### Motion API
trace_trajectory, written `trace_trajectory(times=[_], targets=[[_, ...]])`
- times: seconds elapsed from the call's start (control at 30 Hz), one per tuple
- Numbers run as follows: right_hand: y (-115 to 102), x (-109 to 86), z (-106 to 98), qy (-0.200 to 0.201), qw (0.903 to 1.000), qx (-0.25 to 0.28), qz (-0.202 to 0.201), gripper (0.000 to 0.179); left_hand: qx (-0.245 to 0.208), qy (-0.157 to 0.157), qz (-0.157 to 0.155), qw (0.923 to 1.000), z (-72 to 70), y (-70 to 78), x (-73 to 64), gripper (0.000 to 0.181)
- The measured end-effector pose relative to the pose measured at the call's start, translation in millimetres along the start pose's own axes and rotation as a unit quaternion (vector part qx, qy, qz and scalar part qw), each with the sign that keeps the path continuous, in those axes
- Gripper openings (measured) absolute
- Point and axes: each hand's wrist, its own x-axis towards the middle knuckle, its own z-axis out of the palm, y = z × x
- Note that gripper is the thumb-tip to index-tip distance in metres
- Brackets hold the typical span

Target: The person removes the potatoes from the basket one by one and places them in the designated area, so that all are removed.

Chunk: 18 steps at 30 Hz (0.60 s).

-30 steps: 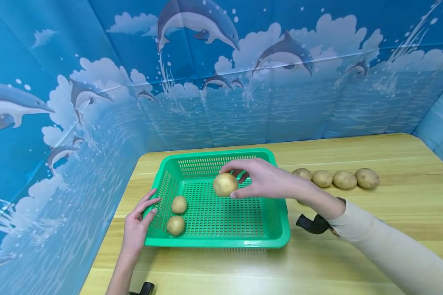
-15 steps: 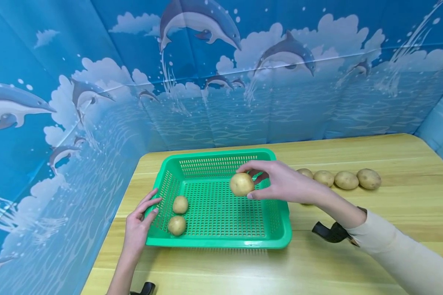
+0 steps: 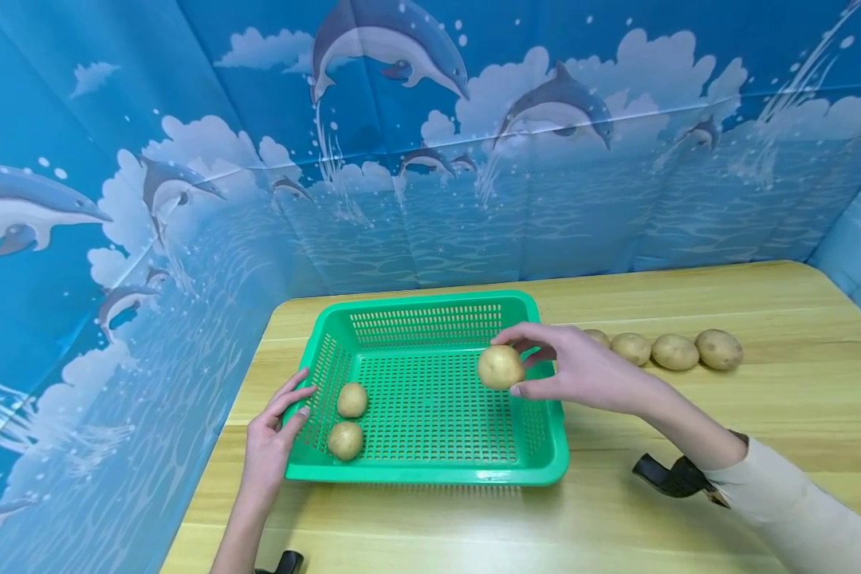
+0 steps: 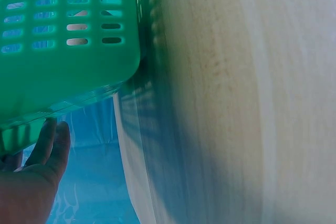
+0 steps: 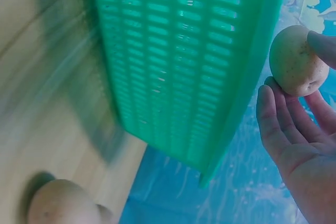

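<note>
A green plastic basket [image 3: 430, 475] with slotted walls stands on the wooden table. My left hand [image 3: 269, 442] grips its left rim, the thumb and two fingers reaching over the edge. From the left wrist view, other fingers [image 4: 59, 148] show just under the rim. Over the basket's right part, my right hand [image 3: 581, 371] holds a potato [image 3: 501, 367] between thumb and fingertips, above the basket floor. The right wrist view shows this potato [image 5: 298, 60] beside the rim. Two potatoes, one [image 3: 352, 400] behind the other [image 3: 346, 441], lie at the basket's left side.
Several potatoes [image 3: 675, 351] form a row on the table [image 3: 775, 383] to the right of the basket, the nearest partly hidden by my right hand. A blue dolphin-print curtain [image 3: 430, 215] closes off the back and left. Black wrist mounts [image 3: 670, 476] hang under both forearms.
My right hand has moved to the right and slightly toward me with the potato, from mid-basket to near the right wall. The left hand stays on the rim.
</note>
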Motion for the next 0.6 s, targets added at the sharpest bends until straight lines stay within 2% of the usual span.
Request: trace_trajectory(times=[0.23, 0.4, 0.6], targets=[[9.5, -12.9, -2.5, 0.017, 0.9995, 0.007, 0.027, 0.054, 0.000, -0.001, -0.002, 1.0000, 0.0, 0.1, -0.3, 0.027], [15.4, -18.7, -6.6, 0.022, 0.9989, 0.027, 0.031, 0.054, 0.000, -0.001, -0.002, 1.0000, 0.2, 0.3, -0.7, 0.027], [22.0, -28.1, -10.1, 0.044, 0.9981, 0.020, 0.039, 0.053, 0.000, 0.001, -0.002, 1.0000, 0.2, 0.9, -0.8, 0.027]])
